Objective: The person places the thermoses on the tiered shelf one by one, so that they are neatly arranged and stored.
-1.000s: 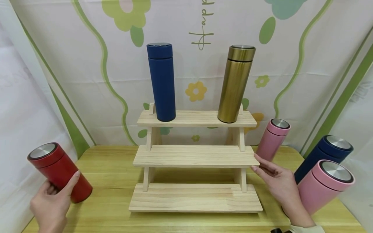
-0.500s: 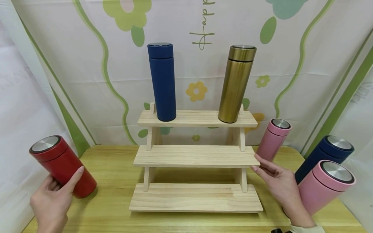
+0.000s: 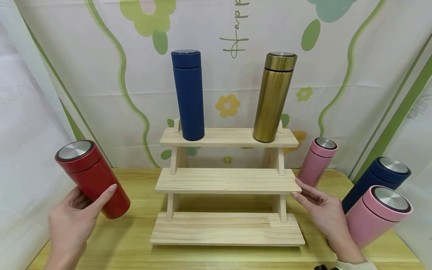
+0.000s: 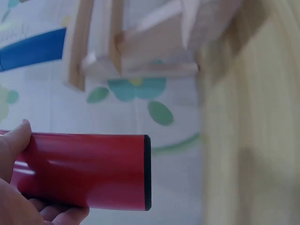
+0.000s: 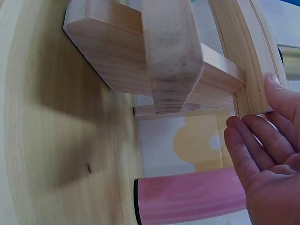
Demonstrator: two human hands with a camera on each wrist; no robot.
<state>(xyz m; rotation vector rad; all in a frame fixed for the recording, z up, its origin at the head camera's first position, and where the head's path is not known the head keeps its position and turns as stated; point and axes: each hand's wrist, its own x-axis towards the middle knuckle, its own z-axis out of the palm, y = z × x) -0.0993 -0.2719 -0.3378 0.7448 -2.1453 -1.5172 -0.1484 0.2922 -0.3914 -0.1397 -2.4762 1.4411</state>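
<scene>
My left hand (image 3: 72,221) grips a red thermos bottle (image 3: 96,180) with a silver lid top, thumb in front and fingers behind. It hangs tilted over the table, left of a three-tier wooden display stand (image 3: 226,180). In the left wrist view, the red thermos bottle (image 4: 93,171) shows its black base clear of the tabletop. At the stand's right side, my right hand (image 3: 322,210) holds the end of the middle shelf between thumb and index finger. The right wrist view shows the other fingers of that hand (image 5: 272,145) extended beside the board.
On the top shelf stand a blue thermos (image 3: 189,97) and a gold thermos (image 3: 275,99). To the right are a small pink thermos (image 3: 315,161), a dark blue thermos (image 3: 374,180) and a larger pink thermos (image 3: 374,217). A floral cloth (image 3: 229,67) hangs behind the table (image 3: 135,247).
My left hand has raised the red thermos bottle off the table and carried it rightward, nearer the stand. The right hand has stayed at the middle shelf.
</scene>
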